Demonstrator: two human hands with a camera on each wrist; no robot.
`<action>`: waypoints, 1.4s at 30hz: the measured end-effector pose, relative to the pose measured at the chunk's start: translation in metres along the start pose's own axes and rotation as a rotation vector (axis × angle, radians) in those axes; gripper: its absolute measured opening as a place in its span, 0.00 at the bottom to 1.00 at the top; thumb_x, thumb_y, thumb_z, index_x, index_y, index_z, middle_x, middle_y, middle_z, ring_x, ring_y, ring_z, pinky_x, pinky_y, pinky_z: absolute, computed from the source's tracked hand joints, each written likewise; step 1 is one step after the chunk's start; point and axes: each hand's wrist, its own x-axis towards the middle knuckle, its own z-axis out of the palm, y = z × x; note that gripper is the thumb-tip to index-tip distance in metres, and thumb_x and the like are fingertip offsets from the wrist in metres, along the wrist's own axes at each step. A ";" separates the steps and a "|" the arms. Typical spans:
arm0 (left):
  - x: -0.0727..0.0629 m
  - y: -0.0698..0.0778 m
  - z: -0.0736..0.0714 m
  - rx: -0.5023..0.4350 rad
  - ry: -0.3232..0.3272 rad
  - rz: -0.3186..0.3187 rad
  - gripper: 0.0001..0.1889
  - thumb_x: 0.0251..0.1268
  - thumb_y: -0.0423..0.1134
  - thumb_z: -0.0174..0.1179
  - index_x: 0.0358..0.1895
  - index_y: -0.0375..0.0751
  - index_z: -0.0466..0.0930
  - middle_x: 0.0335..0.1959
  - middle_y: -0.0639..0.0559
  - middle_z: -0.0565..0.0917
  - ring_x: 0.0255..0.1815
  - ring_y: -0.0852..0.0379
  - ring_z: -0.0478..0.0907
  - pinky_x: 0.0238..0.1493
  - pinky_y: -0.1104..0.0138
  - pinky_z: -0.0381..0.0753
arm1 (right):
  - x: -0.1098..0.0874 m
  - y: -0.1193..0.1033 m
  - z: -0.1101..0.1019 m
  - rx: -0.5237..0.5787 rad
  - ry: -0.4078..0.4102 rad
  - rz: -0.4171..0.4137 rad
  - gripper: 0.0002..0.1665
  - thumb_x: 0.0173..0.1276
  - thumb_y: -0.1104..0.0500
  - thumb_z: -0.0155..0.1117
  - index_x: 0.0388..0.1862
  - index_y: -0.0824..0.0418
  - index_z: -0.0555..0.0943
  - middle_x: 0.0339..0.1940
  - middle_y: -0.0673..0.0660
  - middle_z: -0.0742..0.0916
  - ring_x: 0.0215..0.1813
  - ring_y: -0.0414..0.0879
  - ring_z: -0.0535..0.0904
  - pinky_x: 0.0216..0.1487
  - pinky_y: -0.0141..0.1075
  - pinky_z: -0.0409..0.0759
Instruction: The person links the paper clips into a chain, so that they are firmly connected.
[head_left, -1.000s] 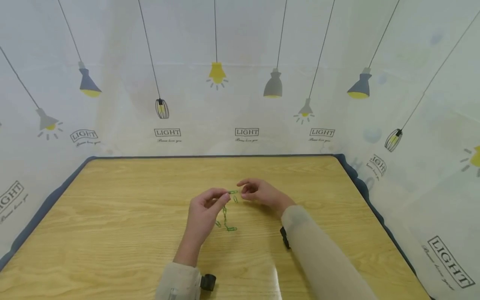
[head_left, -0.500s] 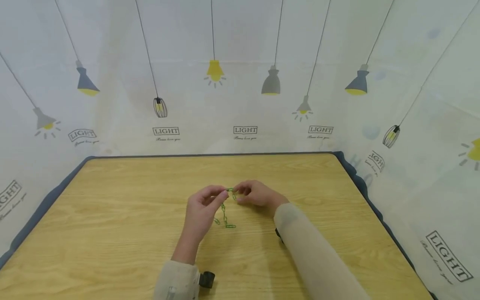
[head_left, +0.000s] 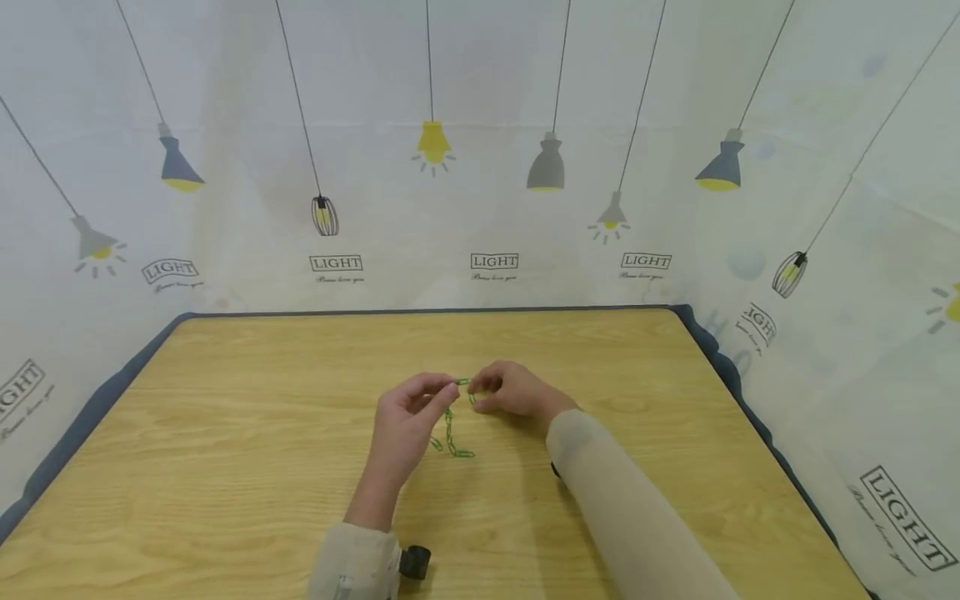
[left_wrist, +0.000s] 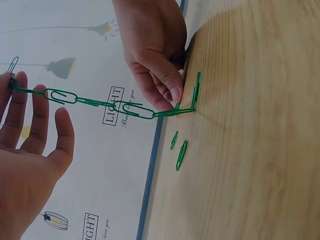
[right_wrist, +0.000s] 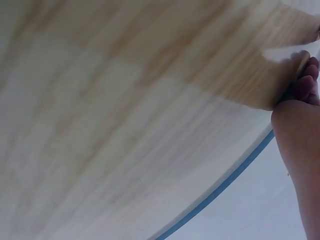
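My left hand (head_left: 411, 421) pinches the upper end of a chain of green paper clips (left_wrist: 132, 107). One clip (head_left: 462, 381) of it sticks out past the fingertips to the right. The rest hangs down, and its lowest link lies bent along the wooden table. To the right, low over the tabletop, my right hand (head_left: 513, 389) has thumb and fingers closed on a single green paper clip (head_left: 472, 398). In the left wrist view those fingertips overlap the chain's lower part. The right wrist view shows only part of the right hand (right_wrist: 300, 92) at its edge.
Two loose green paper clips (left_wrist: 181, 155) lie on the table near the chain's foot. The wooden table (head_left: 247, 467) has a dark blue edge at the back and sides. Behind it stands a pale curtain (head_left: 397, 217) printed with lamps.
My right hand has come in leftward and down to the single paper clip, its fingers closing on it. The left hand keeps its place with the chain.
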 end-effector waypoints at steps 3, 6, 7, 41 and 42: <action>0.000 0.000 0.000 -0.003 0.006 0.005 0.09 0.76 0.38 0.66 0.50 0.39 0.89 0.52 0.44 0.90 0.55 0.56 0.86 0.60 0.65 0.87 | 0.001 -0.001 0.000 -0.011 -0.008 0.003 0.14 0.71 0.56 0.76 0.53 0.52 0.87 0.55 0.53 0.85 0.57 0.49 0.78 0.69 0.50 0.76; 0.000 0.000 0.001 -0.004 0.005 0.015 0.08 0.76 0.38 0.66 0.50 0.38 0.89 0.52 0.43 0.90 0.55 0.56 0.86 0.60 0.65 0.86 | 0.002 -0.001 -0.001 -0.018 -0.007 0.000 0.13 0.70 0.56 0.77 0.50 0.54 0.85 0.50 0.53 0.85 0.53 0.47 0.78 0.63 0.46 0.78; 0.000 0.001 0.001 -0.001 0.000 0.016 0.09 0.76 0.38 0.66 0.50 0.37 0.89 0.52 0.43 0.90 0.55 0.56 0.86 0.61 0.64 0.86 | 0.002 -0.001 -0.001 -0.017 -0.006 -0.001 0.12 0.70 0.56 0.77 0.49 0.54 0.84 0.48 0.53 0.85 0.51 0.47 0.77 0.61 0.44 0.78; 0.016 -0.008 0.006 0.012 -0.052 -0.003 0.10 0.77 0.41 0.66 0.51 0.39 0.89 0.50 0.45 0.90 0.51 0.54 0.88 0.57 0.66 0.88 | -0.043 -0.042 -0.023 0.220 0.323 -0.149 0.13 0.83 0.56 0.61 0.61 0.51 0.87 0.43 0.55 0.87 0.41 0.47 0.83 0.44 0.38 0.84; 0.018 -0.007 0.008 0.008 -0.056 -0.005 0.10 0.77 0.41 0.66 0.51 0.39 0.89 0.50 0.45 0.90 0.50 0.54 0.88 0.57 0.66 0.88 | -0.048 -0.046 -0.025 0.273 0.375 -0.150 0.13 0.82 0.56 0.63 0.60 0.52 0.87 0.43 0.55 0.88 0.41 0.46 0.84 0.47 0.38 0.85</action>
